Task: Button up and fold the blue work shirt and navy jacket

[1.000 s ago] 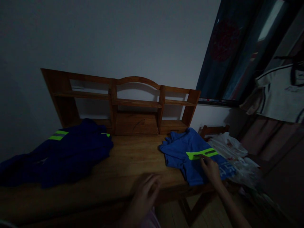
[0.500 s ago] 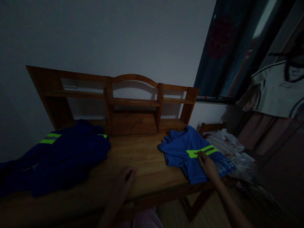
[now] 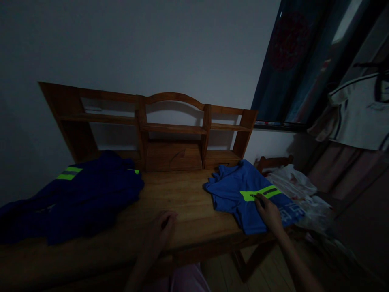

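A blue short-sleeved work shirt (image 3: 231, 184) with a yellow-green reflective band and pale lettering lies on the right of the wooden desk (image 3: 188, 221). My right hand (image 3: 269, 213) rests on it just below the band, thumb and forefinger apart, with no cloth visibly gripped. On the bare wood near the front edge lies my left hand (image 3: 162, 227), its fingers loosely bent and a gap showing beside the thumb; nothing is in it. A darker blue garment (image 3: 88, 194) with reflective strips is heaped at the left, apart from both hands.
A wooden shelf unit (image 3: 174, 129) stands along the back of the desk against the wall. To the right are a chair (image 3: 275, 163), white plastic bags (image 3: 291, 180) and a hanging white shirt (image 3: 361, 113). The room is dim.
The view has shifted slightly. My hands and both garments keep their places on the desk.
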The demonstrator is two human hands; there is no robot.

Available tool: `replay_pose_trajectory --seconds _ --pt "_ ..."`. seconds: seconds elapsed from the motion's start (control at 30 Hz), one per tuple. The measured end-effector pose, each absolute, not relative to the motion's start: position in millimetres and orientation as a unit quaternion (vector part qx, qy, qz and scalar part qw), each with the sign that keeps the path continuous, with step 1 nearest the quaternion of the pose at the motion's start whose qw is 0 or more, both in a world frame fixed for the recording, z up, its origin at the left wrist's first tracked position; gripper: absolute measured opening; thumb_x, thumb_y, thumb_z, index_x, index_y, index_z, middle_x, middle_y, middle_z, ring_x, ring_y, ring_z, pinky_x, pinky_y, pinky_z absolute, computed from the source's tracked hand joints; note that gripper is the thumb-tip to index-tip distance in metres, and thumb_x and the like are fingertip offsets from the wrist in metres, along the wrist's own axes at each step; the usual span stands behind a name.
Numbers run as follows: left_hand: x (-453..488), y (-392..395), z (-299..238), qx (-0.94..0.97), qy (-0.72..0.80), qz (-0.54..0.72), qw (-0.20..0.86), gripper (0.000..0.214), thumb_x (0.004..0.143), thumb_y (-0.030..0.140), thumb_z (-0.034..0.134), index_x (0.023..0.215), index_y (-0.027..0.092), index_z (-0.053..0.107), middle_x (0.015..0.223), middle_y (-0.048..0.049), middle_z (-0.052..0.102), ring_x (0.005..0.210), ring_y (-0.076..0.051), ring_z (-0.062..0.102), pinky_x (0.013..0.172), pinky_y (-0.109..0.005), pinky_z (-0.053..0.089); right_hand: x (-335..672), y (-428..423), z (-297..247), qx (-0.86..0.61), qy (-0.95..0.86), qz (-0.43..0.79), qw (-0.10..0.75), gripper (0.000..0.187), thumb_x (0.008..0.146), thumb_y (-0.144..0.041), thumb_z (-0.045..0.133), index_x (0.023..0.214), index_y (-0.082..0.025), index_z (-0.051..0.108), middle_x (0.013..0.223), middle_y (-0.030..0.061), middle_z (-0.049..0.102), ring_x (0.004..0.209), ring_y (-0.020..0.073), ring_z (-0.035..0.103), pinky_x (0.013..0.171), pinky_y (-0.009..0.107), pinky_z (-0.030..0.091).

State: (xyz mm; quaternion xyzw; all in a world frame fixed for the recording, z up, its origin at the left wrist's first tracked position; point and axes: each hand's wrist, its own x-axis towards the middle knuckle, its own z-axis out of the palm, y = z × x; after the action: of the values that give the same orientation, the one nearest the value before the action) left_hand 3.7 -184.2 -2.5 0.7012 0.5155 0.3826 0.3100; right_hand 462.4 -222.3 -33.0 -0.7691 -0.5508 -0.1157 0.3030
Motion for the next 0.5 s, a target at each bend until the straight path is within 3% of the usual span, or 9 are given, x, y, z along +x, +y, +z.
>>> replay_pose_trajectory --seconds 0.2,0.3,0.4,0.5 --pt "-2 -182 -3 0.698 0.512 0.381 0.323 0.035 0.085 0.044 0.04 0.09 0.021 0.066 0.101 -0.0039 0.068 0.098 -0.021 0.06 0.09 -0.032 0.045 467 -223 -38 -0.782 -0.538 -0.119 0.291 0.044 0.088 -0.045 0.036 0.12 -0.021 0.056 0.115 0.0095 0.063 0.097 0.0272 0.062 0.081 0.035 0.046" --pt "-28 -164 6 0.7 0.524 0.386 0.296 0.039 0.086 0.047 0.039 0.099 0.02 0.065 0.103 -0.0055 0.067 0.099 -0.022 0.06 0.089 -0.034 0.046 470 -224 -40 -0.784 -0.537 -0.12 0.286 0.045 0.088 -0.046 0.036 0.121 -0.021 0.056 0.115 0.0099 0.063 0.096 0.0272 0.063 0.079 0.034 0.047" --pt "-73 -133 27 0.708 0.556 0.418 0.125 0.041 0.085 0.046 0.039 0.109 0.018 0.059 0.114 -0.0094 0.06 0.106 -0.024 0.056 0.094 -0.037 0.043 473 -225 -41 -0.79 -0.536 -0.115 0.275 0.046 0.088 -0.047 0.036 0.122 -0.023 0.055 0.112 0.0089 0.064 0.094 0.0272 0.064 0.074 0.033 0.047" --pt "-127 -103 53 0.672 0.625 0.381 -0.108 0.059 0.079 0.049 0.049 0.126 0.013 0.046 0.138 -0.0177 0.037 0.126 -0.033 0.036 0.103 -0.045 0.031 475 -225 -41 -0.79 -0.539 -0.108 0.271 0.046 0.087 -0.049 0.036 0.121 -0.024 0.056 0.112 0.0081 0.064 0.093 0.0271 0.064 0.072 0.033 0.048"
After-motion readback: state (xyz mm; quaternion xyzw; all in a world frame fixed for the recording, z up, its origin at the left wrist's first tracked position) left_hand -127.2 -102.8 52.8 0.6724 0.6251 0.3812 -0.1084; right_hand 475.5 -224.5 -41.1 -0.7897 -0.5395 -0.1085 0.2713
